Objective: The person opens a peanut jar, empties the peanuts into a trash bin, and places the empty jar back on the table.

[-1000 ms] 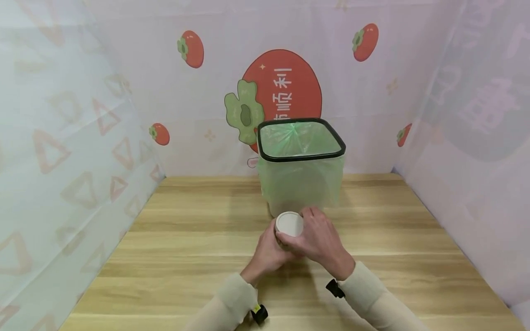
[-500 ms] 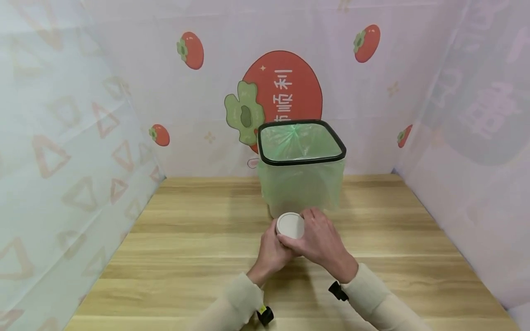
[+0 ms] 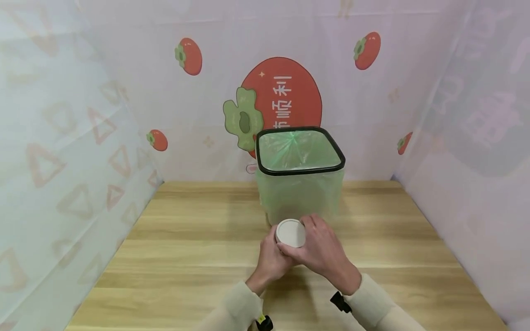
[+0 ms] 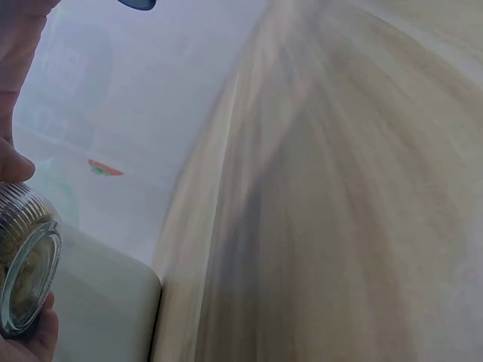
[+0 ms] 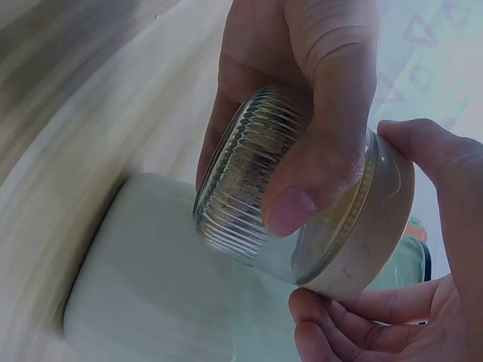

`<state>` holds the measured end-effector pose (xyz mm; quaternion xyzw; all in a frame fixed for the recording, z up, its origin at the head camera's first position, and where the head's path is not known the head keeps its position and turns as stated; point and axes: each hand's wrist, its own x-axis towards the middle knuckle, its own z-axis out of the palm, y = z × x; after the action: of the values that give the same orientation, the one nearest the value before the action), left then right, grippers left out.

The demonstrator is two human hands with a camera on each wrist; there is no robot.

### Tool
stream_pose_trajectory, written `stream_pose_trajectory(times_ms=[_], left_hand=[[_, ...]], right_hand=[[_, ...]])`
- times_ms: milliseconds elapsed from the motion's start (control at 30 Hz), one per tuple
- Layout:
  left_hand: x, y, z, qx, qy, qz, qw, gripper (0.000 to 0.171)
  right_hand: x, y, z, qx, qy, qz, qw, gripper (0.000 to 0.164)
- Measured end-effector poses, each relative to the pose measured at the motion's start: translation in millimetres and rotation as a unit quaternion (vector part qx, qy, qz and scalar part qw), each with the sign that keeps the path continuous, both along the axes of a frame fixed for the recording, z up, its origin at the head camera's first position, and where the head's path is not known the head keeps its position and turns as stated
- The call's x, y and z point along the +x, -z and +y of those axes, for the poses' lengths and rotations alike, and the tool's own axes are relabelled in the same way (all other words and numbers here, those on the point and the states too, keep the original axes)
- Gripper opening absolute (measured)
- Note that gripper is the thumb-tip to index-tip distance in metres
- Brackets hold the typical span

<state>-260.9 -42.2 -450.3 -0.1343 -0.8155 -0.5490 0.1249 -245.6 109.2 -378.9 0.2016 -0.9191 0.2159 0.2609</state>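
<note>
A ribbed glass jar (image 5: 249, 173) with a cream-white lid (image 3: 290, 233) is held above the wooden table (image 3: 186, 248), just in front of the bin. My left hand (image 3: 274, 248) grips the glass body from the left, thumb across the ribs (image 5: 317, 151). My right hand (image 3: 308, 239) holds the lid (image 5: 377, 226) by its rim, with its thumb on one side and its fingers on the other. In the left wrist view the jar's glass bottom (image 4: 23, 264) shows at the left edge between my fingers (image 4: 11, 162).
A square bin (image 3: 300, 193) lined with a green bag, black rim (image 3: 265, 169) on top, stands right behind the jar. Printed curtain walls (image 3: 74, 138) close in the table on the left, back and right.
Both hands keep their hold on the jar and lid in nearly the same place. The head view has tilted, so everything sits slightly lower in frame.
</note>
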Motion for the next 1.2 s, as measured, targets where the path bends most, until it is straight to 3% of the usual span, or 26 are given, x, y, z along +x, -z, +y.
stream_pose_trajectory(times_ms=[300, 633, 900, 1200], left_hand=[[-8.1, 1.9, 4, 0.004, 0.007, 0.018, 0.9998, 0.077], [-10.8, 0.8, 1, 0.007, 0.006, 0.008, 0.9999, 0.072], [-5.8, -3.5, 0, 0.006, 0.004, -0.004, 1.0000, 0.073], [-4.1, -11.7, 3, -0.003, -0.007, 0.015, 0.9999, 0.073]], right_hand=[[-6.1, -0.7, 5, 0.000, 0.002, 0.010, 1.000, 0.060], [-11.1, 1.2, 2, -0.006, -0.003, 0.014, 1.000, 0.061], [-8.9, 0.8, 2, -0.011, -0.001, 0.003, 1.000, 0.065], [-6.7, -8.7, 6, -0.018, -0.008, -0.002, 1.000, 0.066]])
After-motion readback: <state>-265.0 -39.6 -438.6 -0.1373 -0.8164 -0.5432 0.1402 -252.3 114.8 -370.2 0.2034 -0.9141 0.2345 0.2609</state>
